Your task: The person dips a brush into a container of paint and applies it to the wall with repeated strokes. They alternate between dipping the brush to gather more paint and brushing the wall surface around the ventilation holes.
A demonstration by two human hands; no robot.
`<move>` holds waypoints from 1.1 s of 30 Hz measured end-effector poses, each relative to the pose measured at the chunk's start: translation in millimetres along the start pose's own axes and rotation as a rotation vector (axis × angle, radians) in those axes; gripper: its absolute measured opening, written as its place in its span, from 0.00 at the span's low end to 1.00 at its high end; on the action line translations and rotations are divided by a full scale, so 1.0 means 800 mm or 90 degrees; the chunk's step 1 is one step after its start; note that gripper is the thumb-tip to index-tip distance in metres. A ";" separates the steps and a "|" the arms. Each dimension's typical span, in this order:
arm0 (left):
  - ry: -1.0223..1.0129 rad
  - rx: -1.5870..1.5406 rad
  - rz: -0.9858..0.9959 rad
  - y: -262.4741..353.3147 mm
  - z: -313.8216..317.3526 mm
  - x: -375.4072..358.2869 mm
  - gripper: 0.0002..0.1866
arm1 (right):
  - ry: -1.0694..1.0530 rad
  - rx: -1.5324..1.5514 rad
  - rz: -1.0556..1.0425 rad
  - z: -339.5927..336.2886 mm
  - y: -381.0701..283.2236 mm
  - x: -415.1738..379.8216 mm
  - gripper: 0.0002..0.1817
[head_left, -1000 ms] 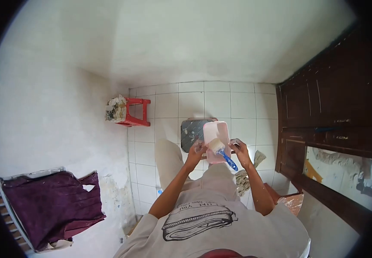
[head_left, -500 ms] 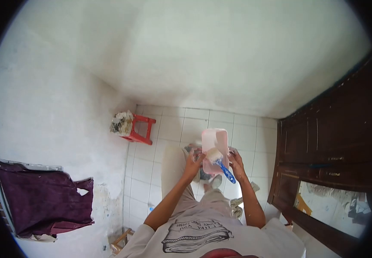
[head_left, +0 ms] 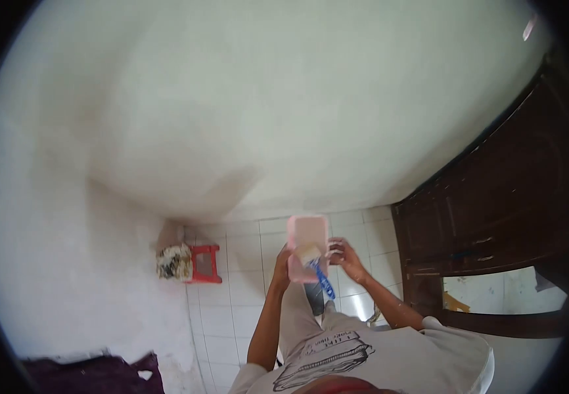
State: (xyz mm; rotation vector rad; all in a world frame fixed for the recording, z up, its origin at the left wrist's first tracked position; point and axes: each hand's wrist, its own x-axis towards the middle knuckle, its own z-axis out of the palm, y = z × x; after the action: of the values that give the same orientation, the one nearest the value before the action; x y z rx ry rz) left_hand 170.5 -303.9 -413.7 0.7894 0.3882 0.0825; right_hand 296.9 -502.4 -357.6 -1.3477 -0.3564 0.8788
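A pink plastic container is held out before me, above the tiled floor. My left hand is closed round its left side, with most of the fingers hidden. A paintbrush lies in the container, its cream head inside and its paint-spotted blue handle sticking out over the near rim. My right hand is at the container's right edge, fingers apart and fingertips right at the rim. Whitish smears show on the right fingers.
A red plastic stool stands in the left corner, beside a crumpled, paint-stained bundle. Pale walls rise ahead and at left. A dark wooden cabinet lines the right side. Purple cloth hangs at lower left.
My view has swung upward and to the right, showing more wall. The container with the paintbrush has shifted left and slightly down in view. My right hand has loosened from the container's side.
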 end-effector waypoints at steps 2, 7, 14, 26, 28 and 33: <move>0.027 -0.020 0.004 0.051 0.016 -0.032 0.36 | -0.036 -0.103 0.022 0.047 -0.058 0.002 0.29; -0.010 -0.279 -0.045 0.173 0.036 -0.110 0.44 | -0.094 -0.009 0.071 0.128 -0.172 -0.006 0.29; 0.098 -0.133 0.041 0.263 0.136 -0.167 0.43 | -0.176 -0.214 0.028 0.176 -0.334 -0.044 0.27; -0.089 -0.360 -0.028 0.353 0.292 -0.107 0.42 | -0.025 -0.326 -0.187 0.127 -0.471 -0.070 0.15; -0.063 -0.271 0.048 0.367 0.295 -0.104 0.42 | -0.029 -0.302 -0.174 0.124 -0.503 -0.076 0.13; -0.073 -0.273 0.085 0.398 0.317 -0.092 0.42 | -0.004 -0.359 -0.099 0.128 -0.548 -0.099 0.14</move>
State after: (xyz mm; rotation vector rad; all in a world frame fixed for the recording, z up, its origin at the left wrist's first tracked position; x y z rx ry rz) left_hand 218.8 -266.4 -4.4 0.3924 0.1967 0.2363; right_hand 325.2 -477.0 97.7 -1.8033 -0.7427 0.6735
